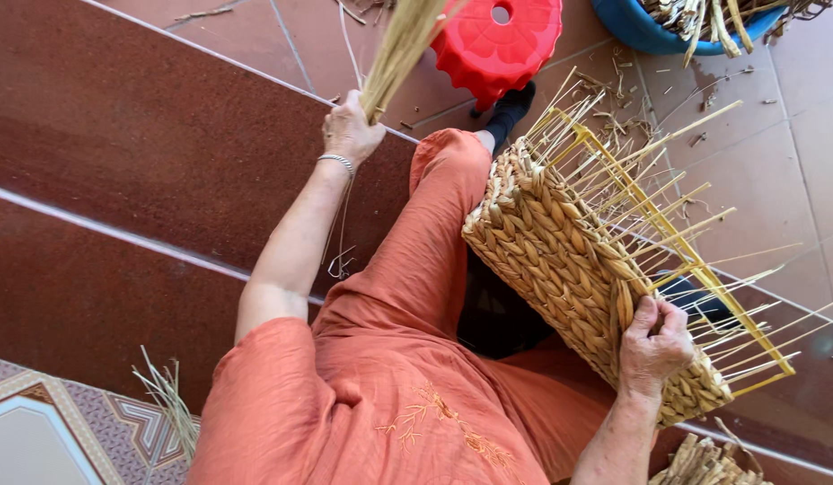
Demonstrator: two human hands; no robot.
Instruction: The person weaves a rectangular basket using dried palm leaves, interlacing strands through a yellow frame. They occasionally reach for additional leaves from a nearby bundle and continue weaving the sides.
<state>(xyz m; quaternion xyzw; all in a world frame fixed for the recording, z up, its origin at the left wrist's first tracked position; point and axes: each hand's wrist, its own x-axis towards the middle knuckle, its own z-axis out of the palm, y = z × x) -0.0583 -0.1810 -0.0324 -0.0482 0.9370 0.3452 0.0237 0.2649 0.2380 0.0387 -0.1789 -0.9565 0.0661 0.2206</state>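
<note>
Fibres could slip: your left hand (352, 131) grips closed a bundle of dry straw-coloured reed strands (400, 49), held away from the half-woven tan basket on its yellow wire frame (560, 256). Your right hand (654, 346) clamps the basket rim; the loose upright stakes (677, 202) just beyond may snap or poke you.

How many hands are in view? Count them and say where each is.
2. The left hand grips a bundle of straw at upper centre; the right hand holds the woven basket at lower right.
</note>
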